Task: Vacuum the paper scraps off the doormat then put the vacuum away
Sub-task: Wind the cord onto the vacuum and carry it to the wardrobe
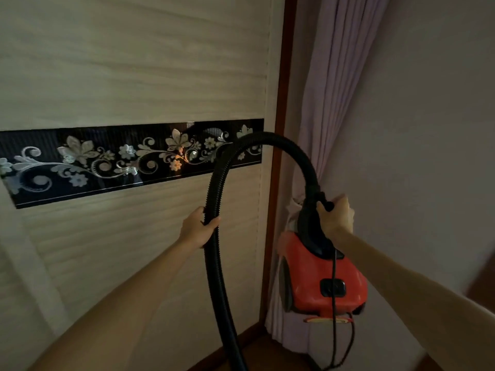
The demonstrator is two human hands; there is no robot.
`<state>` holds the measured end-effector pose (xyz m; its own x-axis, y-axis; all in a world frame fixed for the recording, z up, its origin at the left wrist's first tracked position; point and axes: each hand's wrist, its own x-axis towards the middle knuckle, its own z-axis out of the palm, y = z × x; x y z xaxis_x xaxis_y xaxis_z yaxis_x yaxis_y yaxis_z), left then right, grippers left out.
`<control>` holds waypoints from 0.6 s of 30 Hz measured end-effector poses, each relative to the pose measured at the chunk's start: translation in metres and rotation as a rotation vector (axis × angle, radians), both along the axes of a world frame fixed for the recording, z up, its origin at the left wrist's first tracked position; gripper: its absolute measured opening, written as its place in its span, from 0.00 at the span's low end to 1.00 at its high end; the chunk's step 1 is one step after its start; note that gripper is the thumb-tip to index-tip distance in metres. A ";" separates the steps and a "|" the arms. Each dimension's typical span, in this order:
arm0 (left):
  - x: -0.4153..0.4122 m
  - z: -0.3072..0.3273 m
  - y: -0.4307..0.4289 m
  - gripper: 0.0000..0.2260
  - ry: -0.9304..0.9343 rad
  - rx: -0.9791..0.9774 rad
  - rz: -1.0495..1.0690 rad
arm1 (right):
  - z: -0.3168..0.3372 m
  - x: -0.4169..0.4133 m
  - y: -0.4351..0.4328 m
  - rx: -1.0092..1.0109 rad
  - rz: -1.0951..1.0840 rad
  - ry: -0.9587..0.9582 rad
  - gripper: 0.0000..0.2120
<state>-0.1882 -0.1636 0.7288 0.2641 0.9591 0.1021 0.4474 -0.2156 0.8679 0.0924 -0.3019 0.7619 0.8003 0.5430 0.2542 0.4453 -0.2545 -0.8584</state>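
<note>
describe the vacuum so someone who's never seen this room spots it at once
Start at the pale panel with the black floral band, then look right to the lilac curtain. In front of it the right hand holds up the vacuum by its black handle. It is the only bright red thing here, with a black ribbed hose arching from its top.

Btm edge cuts off hose lower end.

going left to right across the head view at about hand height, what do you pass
floral band → left hand gripping the black hose → brown frame strip → right hand holding the red vacuum by its handle → plain wall
</note>
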 end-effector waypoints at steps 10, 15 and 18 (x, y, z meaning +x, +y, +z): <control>0.076 -0.024 0.086 0.14 -0.030 -0.113 -0.338 | -0.028 0.006 0.002 -0.063 -0.325 0.015 0.12; 0.093 -0.041 0.121 0.21 0.016 -0.109 -0.502 | -0.044 -0.018 -0.002 -0.044 -0.501 0.035 0.13; 0.102 -0.043 0.133 0.26 0.043 -0.085 -0.585 | -0.053 -0.036 -0.012 -0.018 -0.618 0.047 0.13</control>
<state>-0.0866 -0.0309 0.6858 0.7536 0.6572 0.0089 0.3106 -0.3680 0.8764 0.0564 -0.3138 0.7086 0.9782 -0.0206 0.2065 0.1730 -0.4684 -0.8664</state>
